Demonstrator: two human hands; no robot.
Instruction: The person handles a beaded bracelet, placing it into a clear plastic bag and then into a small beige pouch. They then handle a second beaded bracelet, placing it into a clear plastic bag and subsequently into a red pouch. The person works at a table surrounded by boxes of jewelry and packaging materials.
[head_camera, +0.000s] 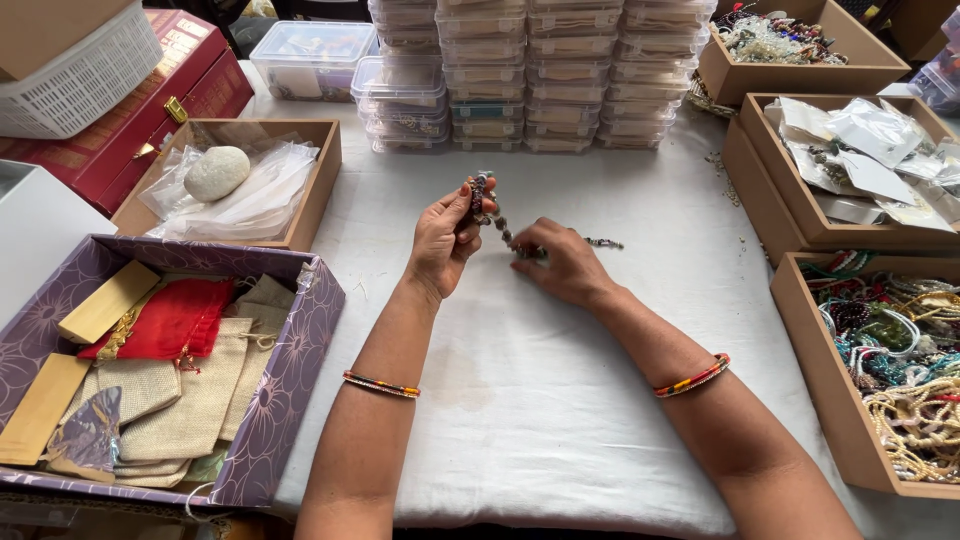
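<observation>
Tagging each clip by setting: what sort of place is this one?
Probably a jewellery-making or packing workbench. The hands hold a beaded strand, stacked clear plastic boxes line the back, and a wooden tray on the right holds bead necklaces.

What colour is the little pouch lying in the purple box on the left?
Red, with gold trim: the pouch lies among beige burlap bags in the box. Head view.

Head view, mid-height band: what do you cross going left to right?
Purple patterned box of cloth pouches → left hand → beaded strand held between both hands → right hand → wooden tray of beaded jewellery at the right edge.
</observation>
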